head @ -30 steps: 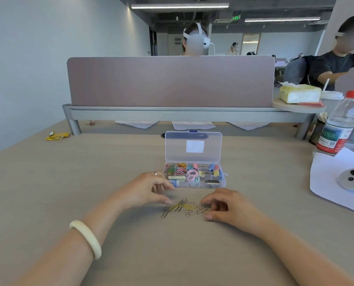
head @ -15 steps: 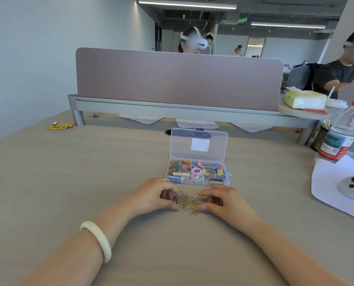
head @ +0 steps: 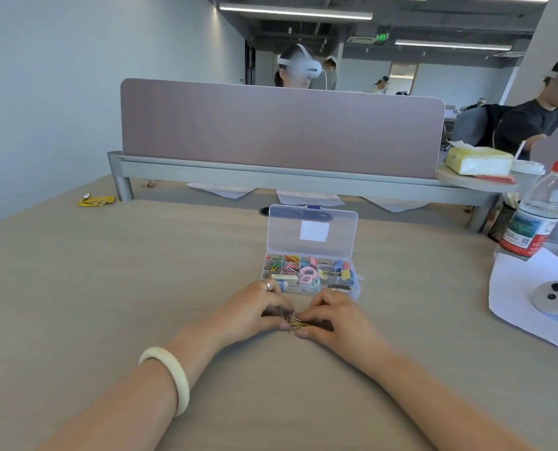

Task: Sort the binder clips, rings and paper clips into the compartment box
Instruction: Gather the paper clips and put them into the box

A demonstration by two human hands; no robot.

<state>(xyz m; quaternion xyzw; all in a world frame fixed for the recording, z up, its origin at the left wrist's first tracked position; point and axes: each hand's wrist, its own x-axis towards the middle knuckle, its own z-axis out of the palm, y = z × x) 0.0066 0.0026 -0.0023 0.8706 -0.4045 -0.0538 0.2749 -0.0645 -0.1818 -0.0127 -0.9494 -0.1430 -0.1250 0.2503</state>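
Here the gold paper clips lie in a small bunch on the bench, squeezed between the two hands just in front of the compartment box. The left hand rests palm down with its fingers curled inward, thumb and fingertips pressing on the left side of the bunch; a ring shows on one finger and a pale bangle sits on the wrist. The right hand mirrors it, fingers bent and tips set against the right side of the clips, so the two hands nearly touch over the pile. Whether either hand has clips lifted off the surface cannot be told.

The box stands with its clear lid raised upright at the back. Its compartments hold coloured paper clips on the left, pink and pastel rings in the middle, and coloured binder clips on the right.

Farther right, a water bottle with a red cap stands near a white sheet of paper.
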